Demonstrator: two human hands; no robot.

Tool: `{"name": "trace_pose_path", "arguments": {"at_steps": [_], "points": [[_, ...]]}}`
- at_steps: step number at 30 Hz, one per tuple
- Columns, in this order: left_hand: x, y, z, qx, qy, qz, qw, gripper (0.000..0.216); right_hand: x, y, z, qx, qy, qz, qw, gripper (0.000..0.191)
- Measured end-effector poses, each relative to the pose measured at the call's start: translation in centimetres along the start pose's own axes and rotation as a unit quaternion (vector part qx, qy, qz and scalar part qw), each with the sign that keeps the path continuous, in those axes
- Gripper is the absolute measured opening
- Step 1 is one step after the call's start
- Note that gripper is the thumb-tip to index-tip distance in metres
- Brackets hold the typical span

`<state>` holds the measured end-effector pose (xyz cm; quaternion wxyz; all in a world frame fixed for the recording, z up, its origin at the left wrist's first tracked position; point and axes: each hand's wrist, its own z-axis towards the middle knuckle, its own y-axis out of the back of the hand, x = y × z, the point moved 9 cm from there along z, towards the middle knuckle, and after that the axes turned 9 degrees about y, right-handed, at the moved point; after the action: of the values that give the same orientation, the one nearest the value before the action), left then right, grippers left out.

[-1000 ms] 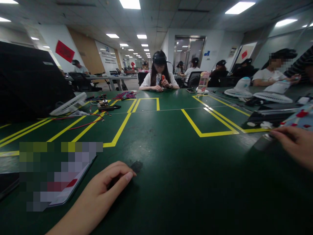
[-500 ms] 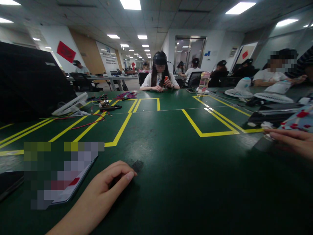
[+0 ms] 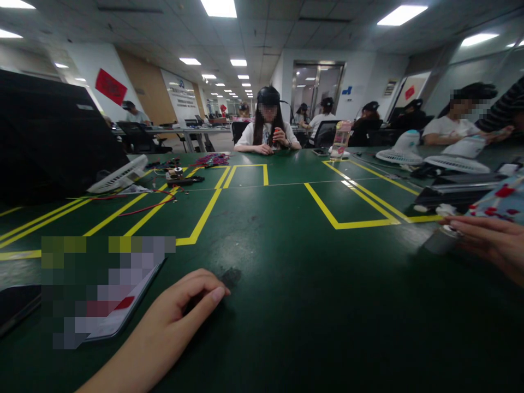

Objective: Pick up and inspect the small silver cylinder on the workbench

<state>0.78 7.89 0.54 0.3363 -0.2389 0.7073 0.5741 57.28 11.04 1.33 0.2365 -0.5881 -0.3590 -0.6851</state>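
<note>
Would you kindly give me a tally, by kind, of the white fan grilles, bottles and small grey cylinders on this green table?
White fan grilles: 3
Clear bottle: 1
Small grey cylinder, at the fingertips of the right hand: 1
Total: 5

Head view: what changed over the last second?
The right hand lifted slightly, then came back down, fingertips now at a small grey cylinder. The left hand stayed curled on the green table.
</note>
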Motion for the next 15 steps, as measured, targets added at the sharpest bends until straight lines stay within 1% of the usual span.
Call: {"name": "trace_pose_path", "arguments": {"at_steps": [2,5,7,10,15], "points": [[-0.1,0.1,0.0,-0.001,0.001,-0.002,1.000,0.022,-0.3,0.1,0.4,0.011,-0.007,0.008,1.000,0.031],[-0.1,0.0,-0.1,0.004,0.004,-0.003,1.000,0.022,-1.0,-0.4,0.9,0.067,-0.037,0.020,0.997,0.028],[-0.2,0.0,0.0,0.005,0.002,0.001,1.000,0.023,-1.3,-0.8,1.0,0.102,-0.053,0.024,0.993,0.032],[-0.4,0.1,0.0,-0.002,-0.004,0.005,1.000,0.024,-1.4,-1.0,1.1,0.124,-0.043,0.011,0.991,0.037],[-0.6,0.1,-0.2,0.001,0.002,0.010,1.000,0.025,-1.0,-1.3,0.7,0.144,-0.004,-0.033,0.989,0.033]]}}
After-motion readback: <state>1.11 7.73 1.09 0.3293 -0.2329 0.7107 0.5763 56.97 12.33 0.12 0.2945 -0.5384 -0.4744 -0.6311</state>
